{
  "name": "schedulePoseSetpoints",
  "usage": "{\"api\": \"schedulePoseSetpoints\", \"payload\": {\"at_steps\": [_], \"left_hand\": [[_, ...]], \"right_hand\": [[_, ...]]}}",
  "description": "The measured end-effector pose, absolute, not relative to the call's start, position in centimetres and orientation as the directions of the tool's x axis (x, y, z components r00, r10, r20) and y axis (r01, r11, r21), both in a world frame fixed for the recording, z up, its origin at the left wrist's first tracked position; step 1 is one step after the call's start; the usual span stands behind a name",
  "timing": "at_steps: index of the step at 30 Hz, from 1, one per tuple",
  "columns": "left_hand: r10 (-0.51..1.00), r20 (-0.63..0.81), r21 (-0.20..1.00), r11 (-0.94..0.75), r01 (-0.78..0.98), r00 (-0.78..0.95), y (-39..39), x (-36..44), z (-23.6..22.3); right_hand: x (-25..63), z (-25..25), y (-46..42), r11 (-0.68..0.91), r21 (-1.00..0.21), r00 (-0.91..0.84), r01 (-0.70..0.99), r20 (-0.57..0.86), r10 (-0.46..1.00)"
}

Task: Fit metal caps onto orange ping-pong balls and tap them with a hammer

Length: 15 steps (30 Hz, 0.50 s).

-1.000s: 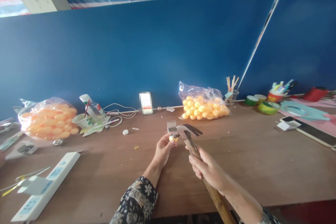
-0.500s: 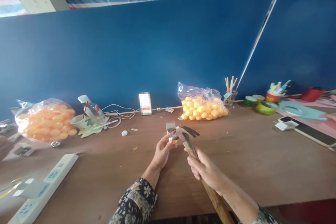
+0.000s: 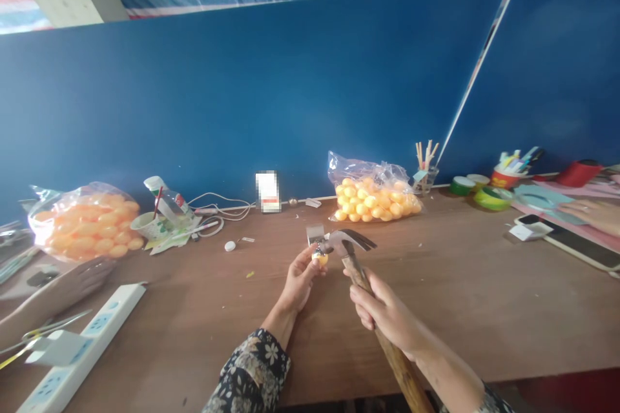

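Observation:
My left hand point(image 3: 299, 279) pinches a small orange ball point(image 3: 320, 259) just above the table. A shiny metal piece sits at the ball's top by my fingertips, too small to make out fully. My right hand point(image 3: 380, 302) is wrapped round the wooden handle of a claw hammer point(image 3: 405, 374). The hammer's striking face is close to the metal piece, its claw pointing right; whether they touch I cannot tell. Just behind my left fingertips stands a small silvery block point(image 3: 315, 233).
Clear bags of orange balls point(image 3: 375, 199) stand at the back and left point(image 3: 90, 222). A power strip point(image 3: 92, 342) lies front left. Other people's hands rest at far left point(image 3: 72, 284) and right point(image 3: 593, 213). A phone point(image 3: 566, 244) lies at right.
The hammer head has shifted slightly right and up from the ball, showing more of it. Another person's hand has reached in at left, and one at right onto the teal sheet.

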<state>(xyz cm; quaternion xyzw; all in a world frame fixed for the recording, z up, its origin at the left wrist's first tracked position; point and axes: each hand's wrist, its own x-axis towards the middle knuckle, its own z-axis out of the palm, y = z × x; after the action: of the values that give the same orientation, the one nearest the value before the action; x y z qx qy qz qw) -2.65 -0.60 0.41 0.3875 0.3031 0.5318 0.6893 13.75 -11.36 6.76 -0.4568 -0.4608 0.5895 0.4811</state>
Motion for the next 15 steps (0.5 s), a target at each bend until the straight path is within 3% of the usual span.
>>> {"api": "schedulePoseSetpoints", "payload": {"at_steps": [15], "left_hand": [[0.968, 0.007, 0.851, 0.127, -0.510, 0.252, -0.64, -2.60, 0.69]], "right_hand": [[13.92, 6.97, -11.75, -0.110, -0.983, -0.103, -0.147, -0.095, 0.990]]}}
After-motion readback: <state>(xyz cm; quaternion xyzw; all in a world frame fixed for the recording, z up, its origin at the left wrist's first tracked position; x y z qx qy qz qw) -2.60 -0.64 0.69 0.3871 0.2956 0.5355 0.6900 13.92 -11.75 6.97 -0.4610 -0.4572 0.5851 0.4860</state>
